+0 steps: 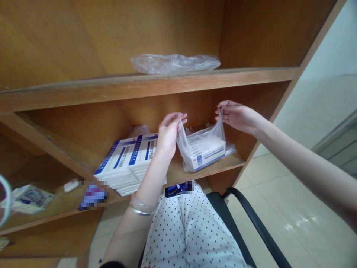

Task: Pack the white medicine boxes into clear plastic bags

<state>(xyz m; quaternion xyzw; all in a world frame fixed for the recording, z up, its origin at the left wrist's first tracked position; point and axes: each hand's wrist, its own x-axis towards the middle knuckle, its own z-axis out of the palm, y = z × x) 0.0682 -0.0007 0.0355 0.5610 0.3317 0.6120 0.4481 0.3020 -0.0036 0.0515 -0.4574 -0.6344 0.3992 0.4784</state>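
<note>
A clear plastic bag [186,152] stands on the middle shelf with white-and-blue boxes [210,150] inside it. My left hand [169,130] pinches the left side of the bag's mouth. On the other side, my right hand [232,113] holds the right top edge between thumb and fingers, so the mouth is pulled up and apart. Just left of my left wrist sit stacks of white-and-blue boxes [125,156], partly covered by my forearm. Behind the held bag, more crumpled plastic shows at the shelf's back.
A folded clear plastic bag [175,64] lies on the upper shelf [156,87]. A phone [178,189] rests on my lap. Further left are a white-and-blue carton [30,199] and a small white object [71,185]. A chair's black armrest [256,223] curves at my right.
</note>
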